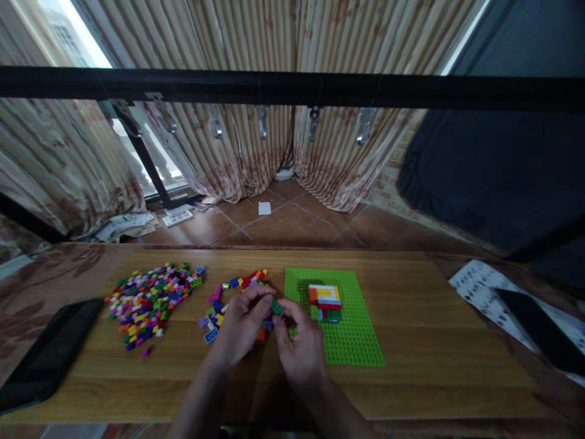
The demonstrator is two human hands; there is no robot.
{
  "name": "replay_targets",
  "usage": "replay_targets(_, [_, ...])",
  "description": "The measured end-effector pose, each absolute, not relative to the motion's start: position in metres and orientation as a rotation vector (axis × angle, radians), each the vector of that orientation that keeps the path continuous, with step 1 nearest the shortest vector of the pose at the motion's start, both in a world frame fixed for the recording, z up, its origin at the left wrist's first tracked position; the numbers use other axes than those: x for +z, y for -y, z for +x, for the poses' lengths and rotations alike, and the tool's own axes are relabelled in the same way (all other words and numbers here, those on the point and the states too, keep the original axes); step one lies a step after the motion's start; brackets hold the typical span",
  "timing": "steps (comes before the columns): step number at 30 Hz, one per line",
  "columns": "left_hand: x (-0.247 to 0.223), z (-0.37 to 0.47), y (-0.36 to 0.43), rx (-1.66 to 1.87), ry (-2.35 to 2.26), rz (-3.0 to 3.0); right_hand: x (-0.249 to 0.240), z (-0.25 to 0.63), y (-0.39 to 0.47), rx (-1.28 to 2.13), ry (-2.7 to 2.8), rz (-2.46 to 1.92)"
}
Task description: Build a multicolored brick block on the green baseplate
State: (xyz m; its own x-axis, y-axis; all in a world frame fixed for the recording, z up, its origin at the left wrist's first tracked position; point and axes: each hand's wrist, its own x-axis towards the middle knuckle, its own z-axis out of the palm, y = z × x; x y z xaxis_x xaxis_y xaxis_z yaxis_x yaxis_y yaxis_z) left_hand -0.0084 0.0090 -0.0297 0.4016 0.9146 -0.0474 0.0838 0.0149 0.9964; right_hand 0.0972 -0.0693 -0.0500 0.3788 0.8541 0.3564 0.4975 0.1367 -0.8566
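Green brick point(276, 306) is pinched between your left hand point(244, 320) and right hand point(302, 341), roughly midway between the tabletop's point(425, 341) side edges; your right hand lies nearer the baseplate point(354, 349).

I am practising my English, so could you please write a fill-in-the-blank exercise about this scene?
1. The left hand and right hand hold a small toy brick coloured ____.
2. Of these hands, the ____ one is nearer the brick structure.
3. In the picture, the largest brick pile lies to the ____ of the baseplate.
4. A black rail crosses in front of the patterned ____.
Missing words: green; right; left; curtains.
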Motion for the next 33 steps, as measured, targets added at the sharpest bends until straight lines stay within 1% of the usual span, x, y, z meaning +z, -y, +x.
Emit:
replay_targets(19, [-0.0380, -0.0109, -0.0115, 0.820, -0.988, 1.413, -0.0562, 0.0973, 0.0671, 0.460, 1.260, -1.540])
replay_targets(33, [-0.0315, -0.0083, -0.0071, 0.791, -0.962, 1.359, -0.0546, 0.0999, 0.0678, 0.376, 1.248, -1.536])
